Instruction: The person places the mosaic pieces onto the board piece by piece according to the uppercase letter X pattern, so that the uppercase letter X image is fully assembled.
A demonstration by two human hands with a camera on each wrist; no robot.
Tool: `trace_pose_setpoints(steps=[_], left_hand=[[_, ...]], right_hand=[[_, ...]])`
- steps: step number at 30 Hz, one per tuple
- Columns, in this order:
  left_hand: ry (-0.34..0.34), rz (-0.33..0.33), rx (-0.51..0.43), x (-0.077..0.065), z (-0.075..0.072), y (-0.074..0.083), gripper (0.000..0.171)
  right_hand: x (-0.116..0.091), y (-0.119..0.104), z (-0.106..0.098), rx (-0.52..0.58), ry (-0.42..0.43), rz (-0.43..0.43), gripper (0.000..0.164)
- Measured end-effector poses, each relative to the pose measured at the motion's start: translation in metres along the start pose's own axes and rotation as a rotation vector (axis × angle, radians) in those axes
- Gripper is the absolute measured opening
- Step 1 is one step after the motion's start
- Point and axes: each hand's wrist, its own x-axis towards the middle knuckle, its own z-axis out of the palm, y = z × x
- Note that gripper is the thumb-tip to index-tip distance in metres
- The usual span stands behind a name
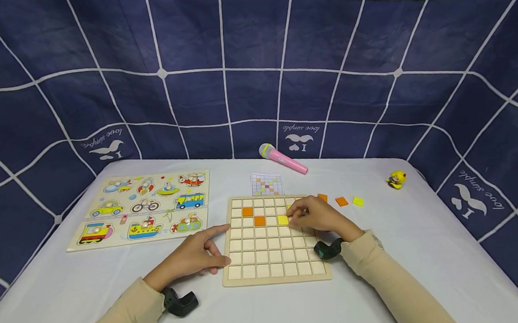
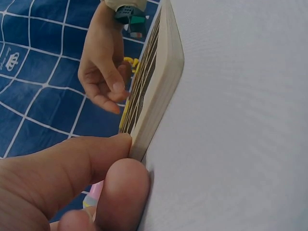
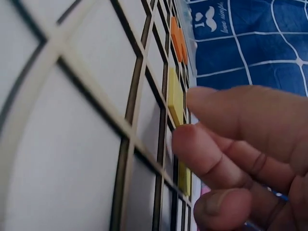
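Note:
A wooden grid board [image 1: 277, 280] lies flat on the white table. Two orange tiles, an upper orange tile [image 1: 247, 211] and a lower orange tile [image 1: 259, 221], sit in its cells. My left hand [image 1: 193, 253] rests at the board's left edge, forefinger and thumb stretched out and touching the rim. Over the board's upper right, my right hand [image 1: 318, 214] has its fingertips right beside a yellow tile [image 1: 283, 220], which sits in a cell. A second yellow tile [image 3: 185, 179] shows behind the fingers in the right wrist view; the hand mostly hides it in the head view.
Loose orange [image 1: 342, 201] and yellow [image 1: 358, 201] tiles lie right of the board. Behind it are a printed pattern card [image 1: 267, 183] and a pink toy microphone [image 1: 288, 161]. A vehicle puzzle board [image 1: 143, 231] lies left, a small yellow figurine [image 1: 396, 179] far right.

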Motion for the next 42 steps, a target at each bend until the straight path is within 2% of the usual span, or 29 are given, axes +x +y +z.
trace_pose_setpoints(steps=[7, 19, 28, 35, 42], left_hand=[[-0.005, -0.001, 0.001, 0.001, 0.0, 0.0, 0.087], [0.001, -0.011, 0.004, 0.0, -0.001, 0.0, 0.087], [0.005, -0.016, 0.006, 0.0, -0.001, 0.0, 0.087], [0.007, -0.019, 0.008, 0.001, 0.0, 0.001, 0.087], [0.004, -0.014, 0.004, 0.001, -0.001, 0.0, 0.087]], right_hand=[[-0.015, 0.01, -0.011, 0.011, 0.036, -0.076, 0.017], [-0.041, 0.029, -0.033, 0.105, 0.073, -0.028, 0.02], [-0.058, 0.048, -0.045, 0.079, 0.084, -0.032, 0.014], [-0.061, 0.06, -0.048, 0.03, 0.028, 0.01, 0.019], [-0.062, 0.06, -0.046, 0.003, -0.045, -0.062, 0.036]])
